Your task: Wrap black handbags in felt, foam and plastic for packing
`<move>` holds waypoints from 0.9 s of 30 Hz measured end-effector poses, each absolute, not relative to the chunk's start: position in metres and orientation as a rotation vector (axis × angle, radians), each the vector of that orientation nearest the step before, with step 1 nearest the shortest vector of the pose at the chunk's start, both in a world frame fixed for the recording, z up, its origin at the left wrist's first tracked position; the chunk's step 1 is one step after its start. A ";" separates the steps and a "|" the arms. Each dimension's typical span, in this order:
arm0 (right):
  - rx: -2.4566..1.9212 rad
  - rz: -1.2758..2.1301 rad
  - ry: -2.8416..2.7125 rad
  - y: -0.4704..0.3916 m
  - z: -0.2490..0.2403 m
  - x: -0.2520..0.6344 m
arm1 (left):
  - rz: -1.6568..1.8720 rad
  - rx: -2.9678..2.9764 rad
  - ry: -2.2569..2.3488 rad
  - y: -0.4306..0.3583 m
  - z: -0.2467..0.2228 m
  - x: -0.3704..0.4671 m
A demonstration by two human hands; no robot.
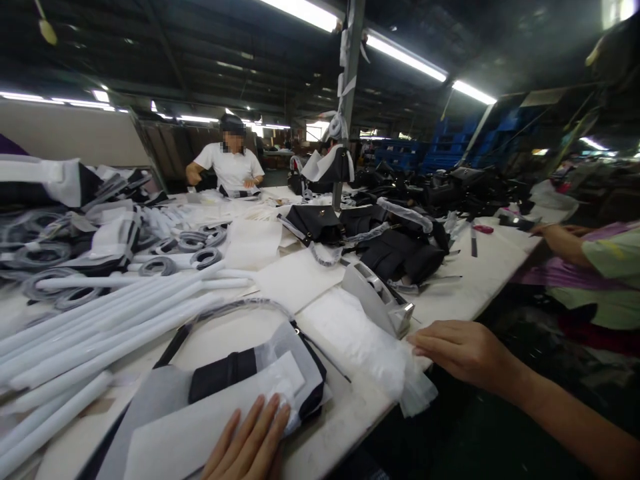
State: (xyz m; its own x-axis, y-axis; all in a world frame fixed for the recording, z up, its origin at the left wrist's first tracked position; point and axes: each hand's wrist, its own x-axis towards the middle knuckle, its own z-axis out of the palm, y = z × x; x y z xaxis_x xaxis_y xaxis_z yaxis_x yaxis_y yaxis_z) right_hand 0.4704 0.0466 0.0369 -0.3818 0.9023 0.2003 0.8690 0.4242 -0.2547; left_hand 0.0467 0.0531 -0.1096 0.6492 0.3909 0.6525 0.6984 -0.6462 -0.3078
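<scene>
My left hand [249, 440] lies flat, fingers stretched, on a white sheet [173, 427] over a black handbag [313, 367]. Pale tissue paper [153, 390] partly covers the bag, and its strap [235, 303], wrapped in clear film, arches behind it. My right hand [463, 350] is at the table edge, thumb and fingers pinched together. Its fingertips are by the front of a grey tape dispenser [375, 297] and over a stack of thin white plastic bags [357, 340]. What is between those fingertips is too small to make out.
Long white tubes [115, 320] and grey coiled rolls [157, 267] cover the left side. Black handbags [405, 250] pile up beyond the dispenser, beside a metal post [345, 100]. One co-worker [230, 160] stands across the table; another person's arm [565, 243] reaches in at right.
</scene>
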 end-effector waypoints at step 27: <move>-0.560 -0.025 -3.565 0.199 0.021 0.193 | -1.045 -2.270 -1.090 0.043 -0.114 0.066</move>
State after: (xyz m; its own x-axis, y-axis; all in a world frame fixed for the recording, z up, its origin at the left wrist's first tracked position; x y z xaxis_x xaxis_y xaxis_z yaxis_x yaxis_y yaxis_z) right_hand 0.1928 0.1991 0.0215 -0.8473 0.2930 -0.4430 0.2869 0.9544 0.0827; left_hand 0.0663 0.0426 -0.1141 0.4124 0.4831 0.7723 0.7923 -0.6086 -0.0424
